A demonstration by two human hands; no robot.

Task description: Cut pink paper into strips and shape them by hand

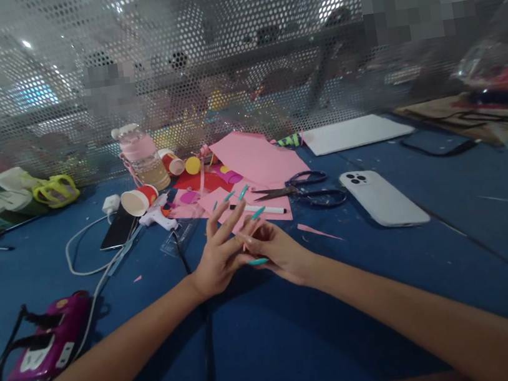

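Closest to the person, two bare forearms are reaching out over the blue table (265, 340) and meeting in the middle. The left hand (218, 255) is spreading its fingers wide, long teal nails pointing up and away, holding nothing. The right hand (278, 251) is lying against it, fingers loosely curled and touching the left hand's fingers; it is gripping nothing that I can make out, though its fingertips are partly hidden behind the left hand. A black cable (206, 348) is running under the left wrist toward the near edge.

Off to the left, a magenta device (50, 339) is sitting with dark cords trailing from it. Just beyond the fingertips, a pink paper sheet (237, 208) is lying flat with a white marker (261, 209) resting on it, and dark-handled scissors (301, 190) are lying just beside it. A white phone (382, 197) is lying face down to the right, well apart from the hands. A small pink scrap (317, 231) is sitting between the phone and the right hand.

Farther left, a white glue gun (157, 216), a tipped red paper cup (140, 200) and a dark phone (119, 229) are crowding together. Behind them a pink-lidded bottle (143, 159) is standing upright, near a larger pink sheet (256, 158). A perforated metal screen (234, 48) is closing off the back.
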